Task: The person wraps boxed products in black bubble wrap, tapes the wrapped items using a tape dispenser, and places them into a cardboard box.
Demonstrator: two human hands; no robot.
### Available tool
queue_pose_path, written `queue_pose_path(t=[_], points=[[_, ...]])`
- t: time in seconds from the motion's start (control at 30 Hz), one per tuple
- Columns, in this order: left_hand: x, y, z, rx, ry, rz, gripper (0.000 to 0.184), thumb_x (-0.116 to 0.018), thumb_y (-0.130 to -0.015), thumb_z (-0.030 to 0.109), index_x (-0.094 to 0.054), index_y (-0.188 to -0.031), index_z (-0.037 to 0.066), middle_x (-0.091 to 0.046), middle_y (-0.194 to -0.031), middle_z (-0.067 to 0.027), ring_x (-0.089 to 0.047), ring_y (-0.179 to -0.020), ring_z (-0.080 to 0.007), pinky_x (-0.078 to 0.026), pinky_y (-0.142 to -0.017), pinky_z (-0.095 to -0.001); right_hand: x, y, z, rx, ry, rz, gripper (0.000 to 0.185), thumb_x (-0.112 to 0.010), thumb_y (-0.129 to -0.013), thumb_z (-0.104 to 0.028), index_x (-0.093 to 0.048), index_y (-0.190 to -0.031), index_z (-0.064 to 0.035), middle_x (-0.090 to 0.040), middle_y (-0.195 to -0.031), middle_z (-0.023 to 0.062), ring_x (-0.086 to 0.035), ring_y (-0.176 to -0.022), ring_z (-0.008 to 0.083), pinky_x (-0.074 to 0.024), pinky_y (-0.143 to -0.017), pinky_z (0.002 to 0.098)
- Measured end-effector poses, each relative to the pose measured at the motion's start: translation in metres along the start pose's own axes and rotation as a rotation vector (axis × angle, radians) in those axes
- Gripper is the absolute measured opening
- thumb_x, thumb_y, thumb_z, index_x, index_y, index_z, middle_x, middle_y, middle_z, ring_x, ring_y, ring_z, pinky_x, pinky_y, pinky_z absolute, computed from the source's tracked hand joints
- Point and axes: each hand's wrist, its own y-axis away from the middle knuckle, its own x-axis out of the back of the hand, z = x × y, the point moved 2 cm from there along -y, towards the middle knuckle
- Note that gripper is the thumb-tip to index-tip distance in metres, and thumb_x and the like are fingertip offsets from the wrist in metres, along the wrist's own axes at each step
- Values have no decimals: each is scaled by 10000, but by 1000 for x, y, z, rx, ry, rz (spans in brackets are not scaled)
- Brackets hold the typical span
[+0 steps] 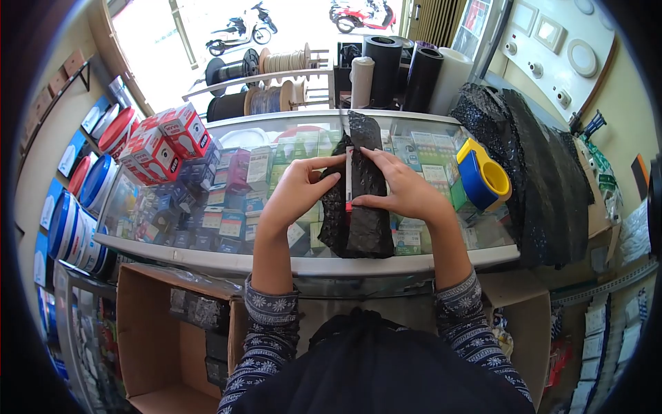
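On the glass counter lies a strip of black bubble wrap point(368, 224), folded around a narrow white and red box point(349, 172) that shows through the gap in the middle. My left hand point(307, 188) grips the wrap's left edge, index finger and thumb against it. From the other side, my right hand point(401, 185) holds the right flap, its fingertips near the top of the gap and its thumb lower down. Most of the box is hidden under the wrap. Right of my right hand stands a blue and yellow tape dispenser point(480, 181).
Several red and white boxes point(155, 152) stand at the counter's left end. More black bubble wrap point(538, 165) drapes over the right end. Behind the counter are wire spools point(279, 62) and upright black rolls point(383, 72). An open cardboard box point(155, 331) sits below, at left.
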Motion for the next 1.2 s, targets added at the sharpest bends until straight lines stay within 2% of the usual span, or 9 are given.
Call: queue_pose_path(t=[0.1,0.27,0.43,0.57,0.73,0.87,0.97,1.07,1.2], points=[[4,1,0,-23,-195,33,476,-616,-772,28,-500,-1231,-23,-617,-965,-65,-507,-720,-41,-455,-679,-201,0,1,-2,-9,74,-21,883,-685,-695,-510,-354,-1313,27,-391,-1322,223,-370,-1237,348,-303,-1033,395],[-9,-3,-1,-19,53,-52,578,-643,-760,31,-416,-1286,-44,-556,-1142,-102,-548,-854,-95,-469,-761,-241,3,-3,-5,0,230,-80,887,-679,-701,-504,-322,-1347,-13,-421,-1296,225,-366,-1241,344,-294,-1030,431],[-23,-7,3,-78,-120,-163,576,-633,-806,75,-380,-1313,-28,-468,-1257,-184,-579,-852,-130,-491,-767,-249,1,-7,2,-22,29,-22,1037,-764,-653,-306,-101,-1424,-102,-333,-1359,244,-426,-1189,371,-343,-984,409],[-26,-10,2,-45,175,-68,505,-534,-856,21,-360,-1330,30,-475,-1251,-198,-613,-893,-169,-501,-751,-266,2,-6,1,-2,-52,-4,1160,-773,-629,-182,65,-1429,-149,-321,-1362,265,-439,-1176,403,-355,-979,401],[-34,-14,-7,-262,-153,-21,339,-463,-876,-11,-426,-1212,6,-536,-1144,-229,-634,-900,-235,-510,-759,-299,2,-3,3,97,-230,-33,1039,-695,-677,-112,25,-1426,-74,-205,-1433,222,-351,-1267,335,-283,-1039,373],[-41,-6,0,-241,-230,-30,313,-430,-892,39,-428,-1202,-2,-569,-1106,-207,-631,-930,-254,-500,-778,-321,3,1,10,138,-352,-102,952,-633,-704,-59,-5,-1419,-24,-117,-1472,172,-230,-1337,276,-207,-1078,349],[-31,-13,-8,-259,-109,-56,251,-433,-880,4,-494,-1121,-29,-617,-994,-192,-643,-886,-242,-509,-745,-303,-1,1,12,112,-434,-16,833,-588,-720,-25,-122,-1411,-16,-212,-1446,164,-232,-1336,262,-195,-1082,349],[-23,-18,-2,-237,-221,-189,221,-441,-874,26,-562,-1048,-38,-639,-937,-183,-649,-868,-237,-505,-747,-304,14,12,-18,127,-279,188,693,-553,-737,-10,-268,-1369,-24,-333,-1381,151,-282,-1313,266,-199,-1080,387],[-15,-23,14,-221,-474,-257,233,-505,-776,35,-628,-966,-20,-650,-815,-191,-653,-775,-276,-499,-708,-331,19,32,-66,247,104,194,489,-554,-734,-62,-457,-1211,-26,-458,-1225,154,-364,-1239,317,-251,-1048,445]])
